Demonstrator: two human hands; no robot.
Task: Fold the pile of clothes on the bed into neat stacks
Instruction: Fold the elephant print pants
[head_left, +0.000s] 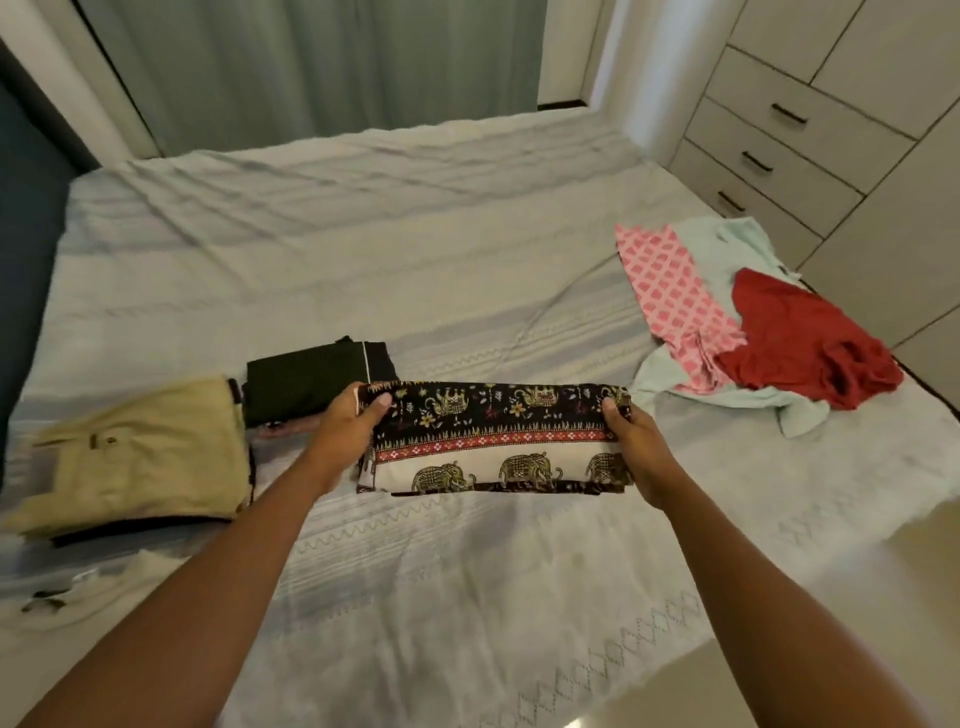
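Observation:
A folded garment with an elephant print (493, 441), black, red and cream, lies across the middle of the bed (363, 249). My left hand (350, 431) grips its left end, thumb on top. My right hand (636, 447) grips its right end the same way. To the left sit a folded khaki garment (145, 457) on a dark one, and a folded black garment (311, 379) behind it. At the right lies an unfolded heap: a red garment (810, 343), a pink patterned one (670, 291) and a pale mint one (727, 244).
A white cloth (78, 597) lies at the bed's near left edge. White drawers (779, 156) stand close to the bed's right side. Grey curtains (311, 62) hang behind the far edge. A dark headboard (26, 234) runs along the left. Pale floor (779, 597) shows at the lower right.

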